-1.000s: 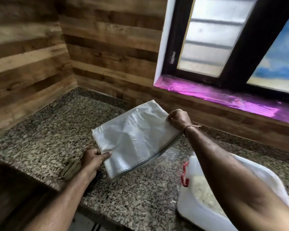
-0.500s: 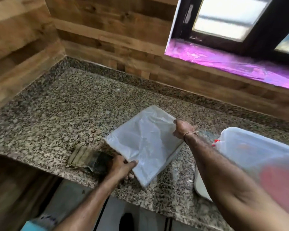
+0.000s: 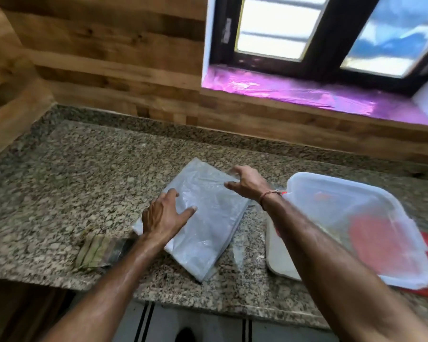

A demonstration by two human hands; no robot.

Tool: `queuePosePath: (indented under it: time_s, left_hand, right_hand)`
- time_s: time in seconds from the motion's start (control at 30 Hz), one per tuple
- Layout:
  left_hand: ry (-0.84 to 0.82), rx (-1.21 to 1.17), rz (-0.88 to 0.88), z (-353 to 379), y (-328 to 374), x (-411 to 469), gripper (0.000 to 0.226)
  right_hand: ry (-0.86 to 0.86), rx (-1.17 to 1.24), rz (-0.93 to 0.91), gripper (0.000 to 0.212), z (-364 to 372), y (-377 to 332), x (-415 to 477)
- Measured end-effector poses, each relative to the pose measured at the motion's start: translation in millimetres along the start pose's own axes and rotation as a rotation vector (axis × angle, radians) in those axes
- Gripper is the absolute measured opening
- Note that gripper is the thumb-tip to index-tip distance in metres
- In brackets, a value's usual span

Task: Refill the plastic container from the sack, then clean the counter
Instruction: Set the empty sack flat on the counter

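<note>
While left hand flattens sack (folded), rt hand hovers.

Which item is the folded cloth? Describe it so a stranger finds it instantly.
Start at the speckled granite counter and follow its front edge leftward. Left of the flat, folded translucent white plastic sack, just beside the left forearm, lies the small folded olive-green cloth. It is the only dark, striped, fabric item; its neighbours are pale plastic.
</note>
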State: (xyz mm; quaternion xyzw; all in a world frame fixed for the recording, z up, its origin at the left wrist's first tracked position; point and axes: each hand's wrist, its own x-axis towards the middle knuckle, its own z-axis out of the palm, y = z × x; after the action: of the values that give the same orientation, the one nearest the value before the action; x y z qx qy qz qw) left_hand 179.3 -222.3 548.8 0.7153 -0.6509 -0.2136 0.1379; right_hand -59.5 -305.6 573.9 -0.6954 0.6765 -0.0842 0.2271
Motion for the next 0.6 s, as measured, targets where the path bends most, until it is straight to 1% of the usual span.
queuePosePath:
  time_s: [0.13,0.23,0.37,0.4,0.5,0.6]
  left_hand:
    - [0.044,-0.045,0.087,5,52,8,0.072]
    - [0.088,-0.073,0.161,12,101,1,0.076]
    - [0.178,-0.097,0.272,21,178,-21,0.083]
    - [0.196,-0.105,0.298,23,192,-25,0.084]
    - [0.226,-0.1,0.378,48,256,-50,0.082]
    - [0.198,-0.073,0.41,78,311,-80,0.084]
  right_hand:
    - [0.145,0.052,-0.04,0.053,-40,16,-35]
    - [0.292,0.125,-0.054,0.05,-70,46,-64]
    - [0.483,0.164,-0.089,0.052,-114,88,-104]
    - [0.506,0.168,-0.08,0.053,-122,99,-111]
    - [0.546,0.164,-0.012,0.053,-149,163,-150]
    - [0.548,0.152,0.053,0.048,-164,231,-183]
